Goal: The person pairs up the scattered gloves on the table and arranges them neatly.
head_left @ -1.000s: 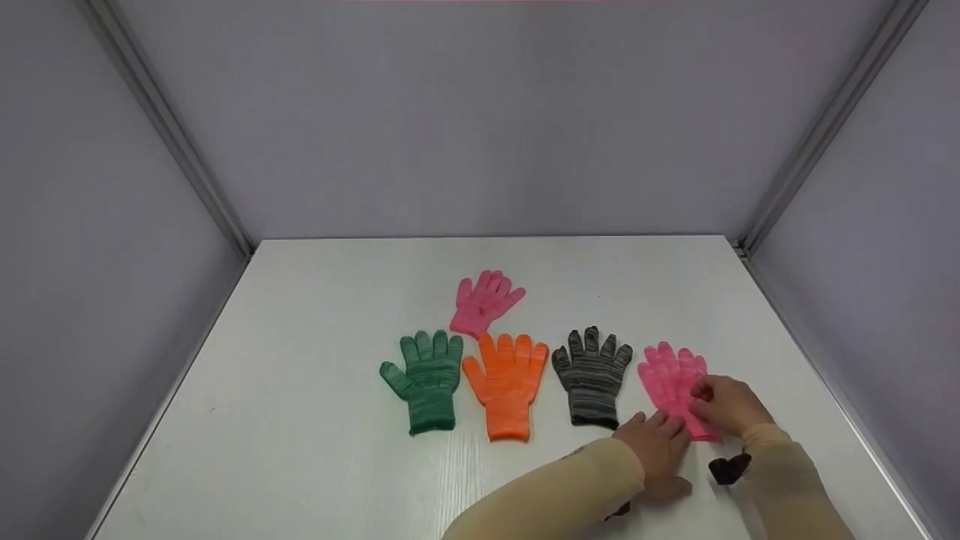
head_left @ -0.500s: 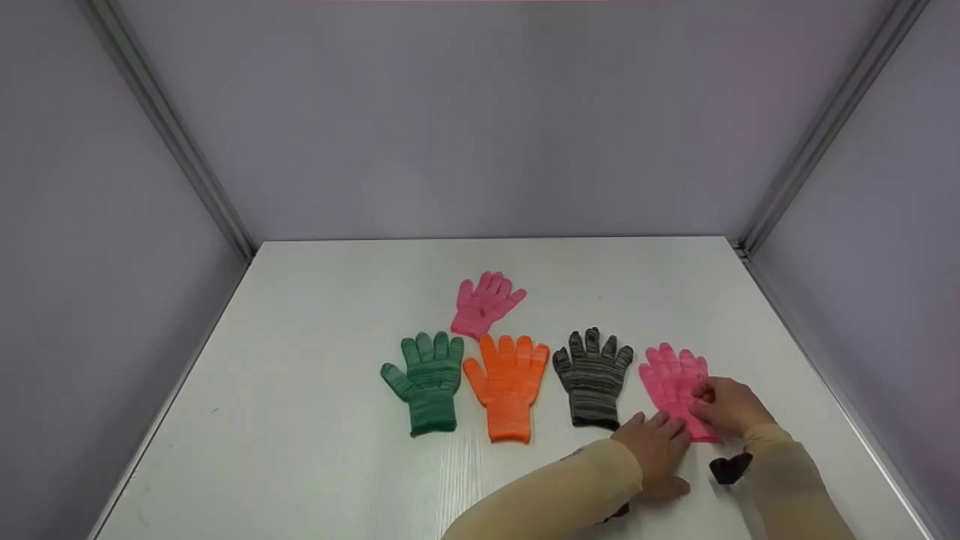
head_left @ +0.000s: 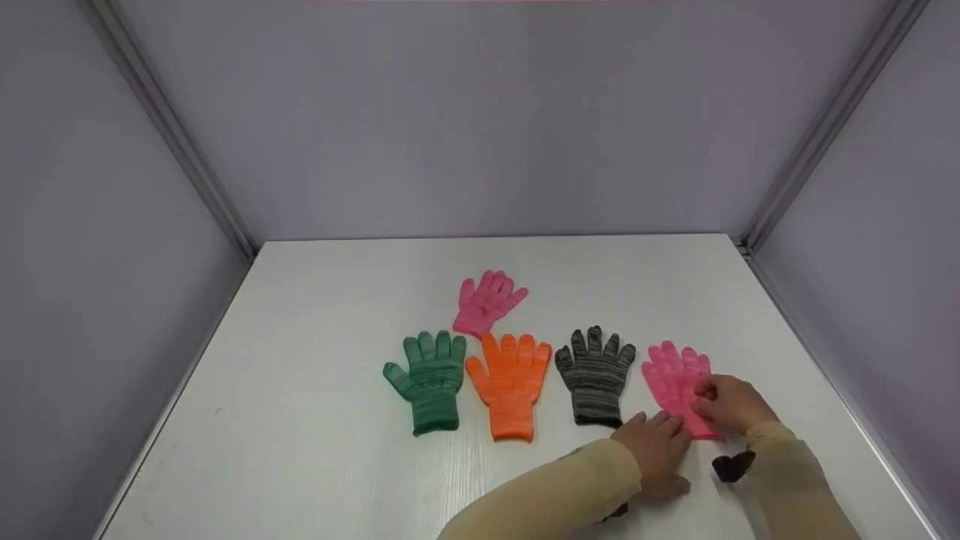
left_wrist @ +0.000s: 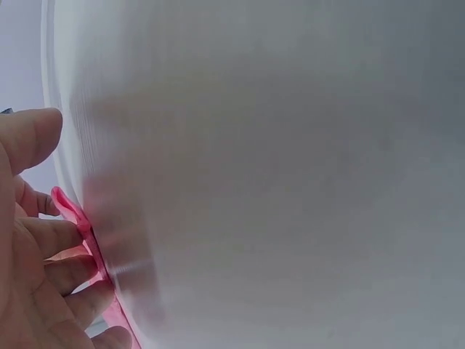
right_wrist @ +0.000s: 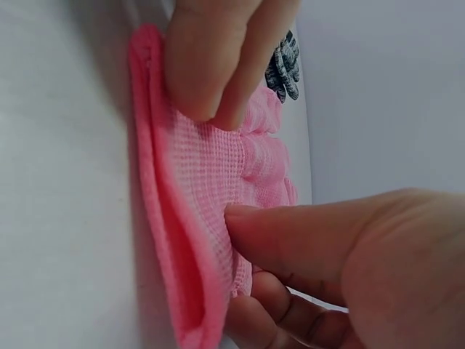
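A pink knit glove [head_left: 673,379] lies flat at the right of the table, fingers pointing away. My left hand [head_left: 654,450] rests near its cuff with straight fingertips on the fabric; in the left wrist view those fingers [left_wrist: 62,273] meet the pink edge. My right hand [head_left: 735,405] is at the glove's right side. In the right wrist view its thumb [right_wrist: 290,233] presses the knit while curled fingers [right_wrist: 261,316] sit at the side edge, pinching it. The cuff opening [right_wrist: 185,269] gapes slightly there.
To the left, a grey-black striped glove [head_left: 597,382], an orange glove [head_left: 511,390] and a green glove [head_left: 433,386] lie in a row on the white table [head_left: 300,465]. Another pink glove [head_left: 486,304] lies tilted behind the orange one. Grey panels [head_left: 480,120] enclose the table.
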A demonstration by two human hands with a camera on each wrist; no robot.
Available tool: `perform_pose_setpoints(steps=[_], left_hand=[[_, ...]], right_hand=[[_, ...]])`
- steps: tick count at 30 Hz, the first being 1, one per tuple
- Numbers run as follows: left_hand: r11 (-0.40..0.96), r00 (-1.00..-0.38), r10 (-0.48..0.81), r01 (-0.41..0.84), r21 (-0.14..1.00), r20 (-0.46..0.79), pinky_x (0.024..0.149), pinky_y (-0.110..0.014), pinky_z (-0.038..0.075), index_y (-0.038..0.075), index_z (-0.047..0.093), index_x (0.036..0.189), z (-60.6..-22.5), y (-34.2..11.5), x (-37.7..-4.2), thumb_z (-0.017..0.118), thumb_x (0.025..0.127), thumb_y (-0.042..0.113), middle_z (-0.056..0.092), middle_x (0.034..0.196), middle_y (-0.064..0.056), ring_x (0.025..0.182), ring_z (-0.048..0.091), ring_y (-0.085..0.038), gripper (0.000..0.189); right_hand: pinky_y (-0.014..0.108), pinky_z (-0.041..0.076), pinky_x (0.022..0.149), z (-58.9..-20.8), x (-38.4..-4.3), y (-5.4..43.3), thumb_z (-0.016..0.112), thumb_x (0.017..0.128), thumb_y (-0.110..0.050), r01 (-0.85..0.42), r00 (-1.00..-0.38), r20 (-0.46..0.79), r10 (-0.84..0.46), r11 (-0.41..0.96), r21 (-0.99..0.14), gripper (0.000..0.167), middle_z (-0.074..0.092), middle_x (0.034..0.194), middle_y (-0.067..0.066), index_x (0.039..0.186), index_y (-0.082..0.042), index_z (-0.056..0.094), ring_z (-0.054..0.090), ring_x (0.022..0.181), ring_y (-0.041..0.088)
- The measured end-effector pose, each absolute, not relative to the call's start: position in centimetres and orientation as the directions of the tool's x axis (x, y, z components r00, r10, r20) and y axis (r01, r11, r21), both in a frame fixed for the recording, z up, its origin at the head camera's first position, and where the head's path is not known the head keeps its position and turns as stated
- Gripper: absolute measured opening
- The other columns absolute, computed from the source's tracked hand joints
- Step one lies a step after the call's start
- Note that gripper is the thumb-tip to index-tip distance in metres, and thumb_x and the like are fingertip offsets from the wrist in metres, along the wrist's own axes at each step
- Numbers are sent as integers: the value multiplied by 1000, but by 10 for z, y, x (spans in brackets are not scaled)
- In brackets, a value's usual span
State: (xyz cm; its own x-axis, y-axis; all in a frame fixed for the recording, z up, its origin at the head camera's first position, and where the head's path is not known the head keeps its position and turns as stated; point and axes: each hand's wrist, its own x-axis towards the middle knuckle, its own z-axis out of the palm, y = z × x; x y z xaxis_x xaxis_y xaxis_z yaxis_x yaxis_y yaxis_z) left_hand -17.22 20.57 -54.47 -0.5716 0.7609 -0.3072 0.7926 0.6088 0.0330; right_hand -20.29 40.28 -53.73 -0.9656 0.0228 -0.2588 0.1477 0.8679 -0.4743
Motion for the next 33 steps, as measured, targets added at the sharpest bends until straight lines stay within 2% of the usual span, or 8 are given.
perform_pose_setpoints(steps=[15,21,25,28,33], left_hand=[[600,-566,781,798,65,-263,113,-32,23,31,31,147,-546,202,-172,50,88,64,29,148,15,140,20,-5,70],[587,-562,800,805,83,-212,112,-31,25,31,38,143,-532,194,-179,50,91,60,36,144,15,138,26,-5,60],[606,-588,792,788,104,-165,111,-26,27,30,37,146,-515,181,-192,49,93,57,39,144,15,136,31,-5,60],[634,-623,773,762,132,-121,107,-23,31,29,39,146,-502,165,-204,51,94,53,45,140,14,130,40,-4,58],[691,-697,717,708,145,-16,100,-25,41,23,53,135,-484,133,-226,51,96,48,58,123,9,113,52,-9,46]], right_hand=[[38,45,70,-533,-201,400,64,85,-13,142,-962,-273,12,875,-464,23,55,88,8,104,-1,59,50,83,26],[42,49,75,-524,-202,390,64,89,-19,105,-982,-191,11,865,-490,25,60,91,9,106,0,61,54,84,26],[40,50,75,-509,-209,375,62,92,-21,54,-994,-105,-3,844,-534,25,62,93,9,106,-1,62,56,85,25],[37,51,73,-500,-216,361,61,94,-26,30,-998,-63,-8,821,-570,27,64,95,10,107,-2,62,57,86,25],[34,47,66,-488,-227,333,61,95,-32,-14,-1000,-5,-21,794,-608,29,64,87,7,102,-4,66,56,77,21]])
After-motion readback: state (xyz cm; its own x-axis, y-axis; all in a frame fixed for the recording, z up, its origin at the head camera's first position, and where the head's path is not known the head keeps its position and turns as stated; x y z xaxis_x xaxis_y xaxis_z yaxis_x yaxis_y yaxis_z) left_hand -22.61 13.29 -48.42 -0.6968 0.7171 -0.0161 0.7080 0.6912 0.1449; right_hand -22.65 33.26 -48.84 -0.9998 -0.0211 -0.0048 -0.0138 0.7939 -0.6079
